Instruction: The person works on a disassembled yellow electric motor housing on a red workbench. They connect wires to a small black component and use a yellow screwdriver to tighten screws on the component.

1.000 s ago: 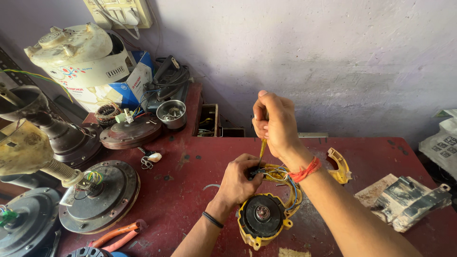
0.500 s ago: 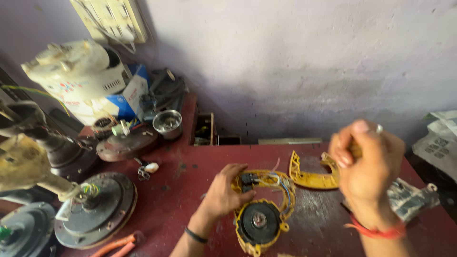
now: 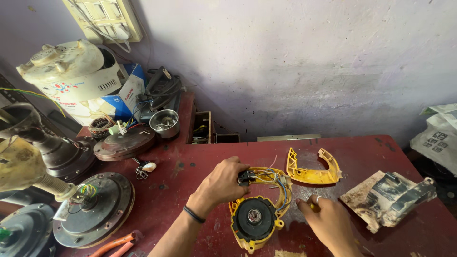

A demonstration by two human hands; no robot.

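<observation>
An opened yellow power-tool body [image 3: 257, 223] with a round black motor and loose coloured wires lies on the red table [image 3: 190, 166]. My left hand [image 3: 223, 183] rests on its upper end, fingers pinching a small black switch part [image 3: 245, 177] among the wires. My right hand [image 3: 328, 226] sits low on the table just right of the body, fingers curled around a small yellow-handled item that is mostly hidden. A separate yellow housing half [image 3: 312, 170] lies beyond my right hand.
Ceiling fan motors [image 3: 93, 209] and a brown disc [image 3: 124, 143] crowd the left side. Orange-handled pliers [image 3: 116, 243] lie at the front left. A steel bowl [image 3: 164, 123], a white appliance [image 3: 71, 71] and boxes stand at the back. A dirty black part [image 3: 390, 195] lies at right.
My right hand has come down from above the tool, swung to the right, and now rests on the table beside the yellow body. My left hand stays on the switch part.
</observation>
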